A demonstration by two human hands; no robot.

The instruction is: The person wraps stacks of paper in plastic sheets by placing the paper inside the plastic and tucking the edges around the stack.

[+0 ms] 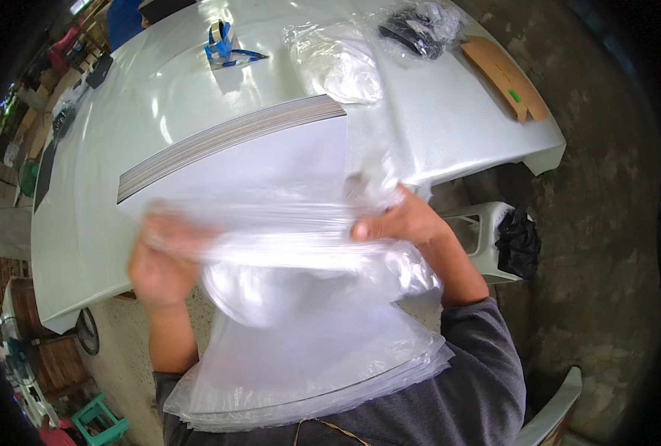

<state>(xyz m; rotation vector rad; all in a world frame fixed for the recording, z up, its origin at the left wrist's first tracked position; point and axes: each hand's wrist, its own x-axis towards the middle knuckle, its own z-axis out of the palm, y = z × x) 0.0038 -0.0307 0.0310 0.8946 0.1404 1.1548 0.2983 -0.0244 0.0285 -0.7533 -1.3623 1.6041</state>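
A clear plastic bag is stretched sideways and bunched in folds between my hands. My left hand, blurred by motion, is closed on its left end. At the other end my right hand grips the plastic, with the thumb lying over it. Just beyond, a stack of white boards lies on the table, its layered edges showing along the far side. Across my lap rests a pile of flat sheets in clear plastic; the bag hides its upper part.
On the white table stand a tape dispenser, a crumpled plastic bag, a bag of black items and a brown cardboard piece. A white stool holds black cloth at right. A green stool is lower left.
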